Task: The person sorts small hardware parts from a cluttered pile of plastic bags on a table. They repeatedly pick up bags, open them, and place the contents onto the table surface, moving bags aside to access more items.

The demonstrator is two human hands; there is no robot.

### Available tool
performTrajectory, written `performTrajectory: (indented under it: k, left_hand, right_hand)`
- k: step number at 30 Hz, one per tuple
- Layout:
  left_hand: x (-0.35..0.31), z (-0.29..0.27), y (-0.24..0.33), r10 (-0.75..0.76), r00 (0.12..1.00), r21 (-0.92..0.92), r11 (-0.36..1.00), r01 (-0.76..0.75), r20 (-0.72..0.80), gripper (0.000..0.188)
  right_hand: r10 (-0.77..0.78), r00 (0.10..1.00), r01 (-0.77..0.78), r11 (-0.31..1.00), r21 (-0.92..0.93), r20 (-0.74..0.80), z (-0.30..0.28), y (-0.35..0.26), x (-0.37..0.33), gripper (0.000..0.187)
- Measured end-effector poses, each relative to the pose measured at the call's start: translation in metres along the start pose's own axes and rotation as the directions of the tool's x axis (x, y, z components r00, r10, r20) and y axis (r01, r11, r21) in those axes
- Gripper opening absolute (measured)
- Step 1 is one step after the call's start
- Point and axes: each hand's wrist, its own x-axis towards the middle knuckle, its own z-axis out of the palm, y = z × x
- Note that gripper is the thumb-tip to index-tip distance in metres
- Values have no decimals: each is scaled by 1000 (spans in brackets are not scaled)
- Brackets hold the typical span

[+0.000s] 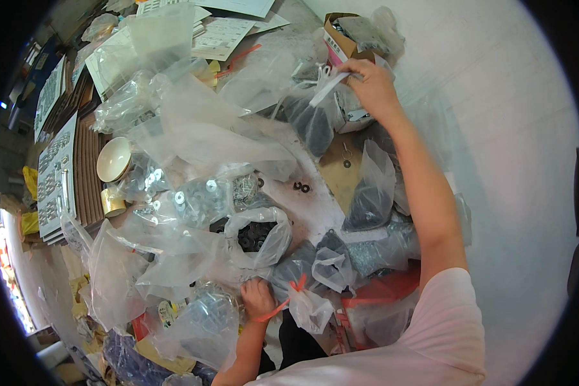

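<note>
High on the right, my right hand [367, 83] is closed in a pinch on a white strip [328, 89]. The strip lies by the gathered top of a clear plastic bag [314, 128] filled with dark small parts. Low in the middle, my left hand [257, 297] rests with curled fingers at the table's near edge; whatever is under them is hidden. Just beyond it stands an open plastic bag [256, 239] of black washers, its rim rolled down. Next to my left wrist is a knotted bag [310, 310] with a red tie [278, 310].
Loose black washers [302, 187] lie mid-table. An open cardboard box [341, 38] stands at the far right. Bags of dark parts [370, 199] line the right side. At left are a white bowl [114, 159], a tape roll [113, 202] and stacked cardboard [90, 174]. Papers [222, 37] lie at the back.
</note>
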Motion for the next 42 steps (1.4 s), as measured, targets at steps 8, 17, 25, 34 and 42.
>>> performTrajectory:
  k: [8, 17, 25, 34, 42]
  left_hand:
    - [-1, 0, 0, -33, 999, -52, 998, 34, 14, 22]
    - [-2, -1, -1, -51, 998, -74, 996, 53, 28, 24]
    - [-1, 0, -2, -47, 999, -77, 996, 48, 19, 23]
    - [0, 1, -2, -47, 999, -81, 996, 47, 1, 22]
    - [2, -1, 0, -37, 999, -86, 996, 37, -2, 24]
  right_hand:
    - [318, 946, -305, 940, -155, 65, 6, 78, -4, 24]
    - [-81, 984, 94, 993, -75, 161, 2, 55, -23, 18]
    - [254, 944, -198, 947, -252, 210, 15, 24, -45, 14]
    - [464, 881, -352, 777, -522, 97, 56, 40, 24, 37]
    - [-111, 971, -17, 850, -526, -211, -15, -23, 47, 15]
